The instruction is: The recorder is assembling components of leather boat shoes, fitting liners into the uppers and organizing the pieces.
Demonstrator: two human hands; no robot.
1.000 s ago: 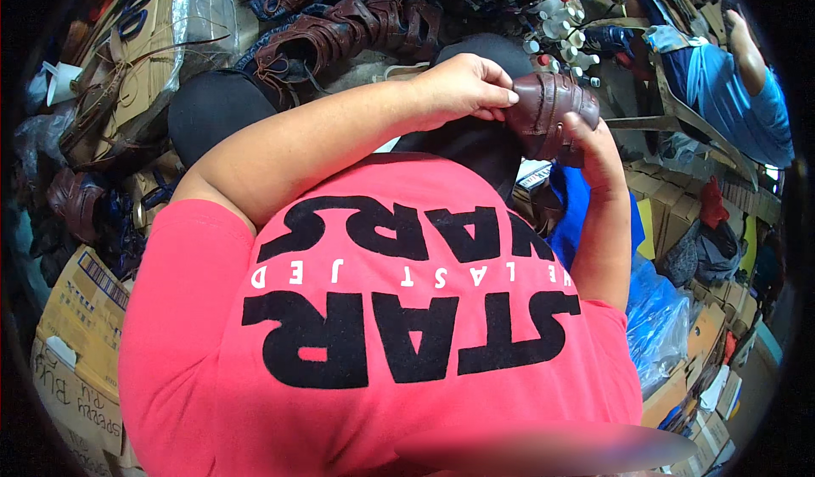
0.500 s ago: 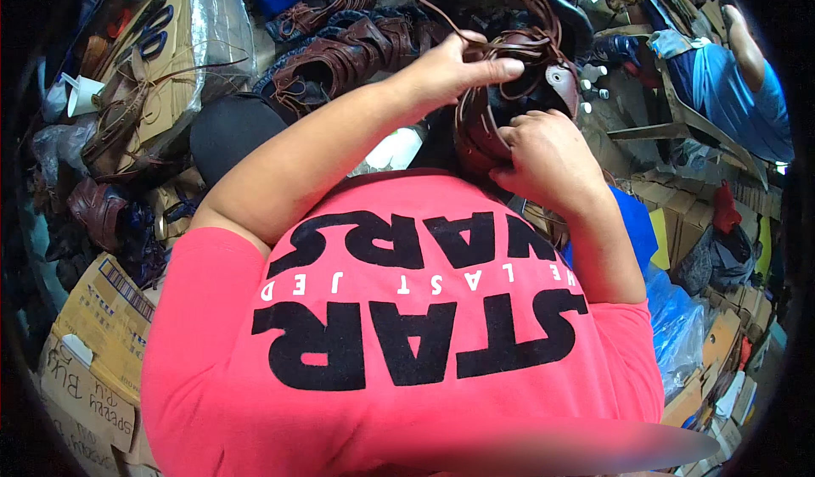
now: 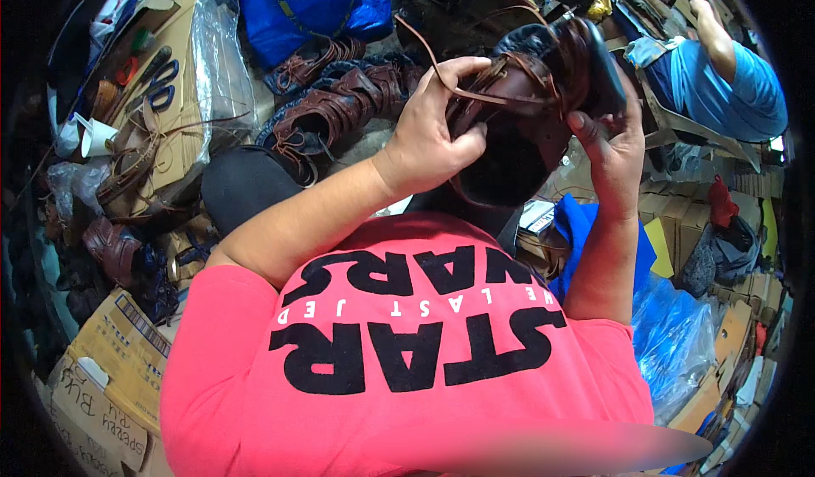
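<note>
Gripping a brown leather shoe [image 3: 548, 136] by its left side, the left hand [image 3: 435, 127] faces the right hand [image 3: 616, 150], which seemingly clasps the opposite side, the shoe between them; beyond lie more brown shoes [image 3: 344, 114] and a blue bag [image 3: 318, 10].

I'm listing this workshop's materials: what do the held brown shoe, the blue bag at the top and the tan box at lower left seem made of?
Brown shoe: probably leather, softly shiny, with highlights on its smooth upper; imitation leather isn't ruled out. Blue bag: likely plastic, glossy, with bright highlights along its creases. Tan box: apparently cardboard, matte, with stiff printed panels.
</note>
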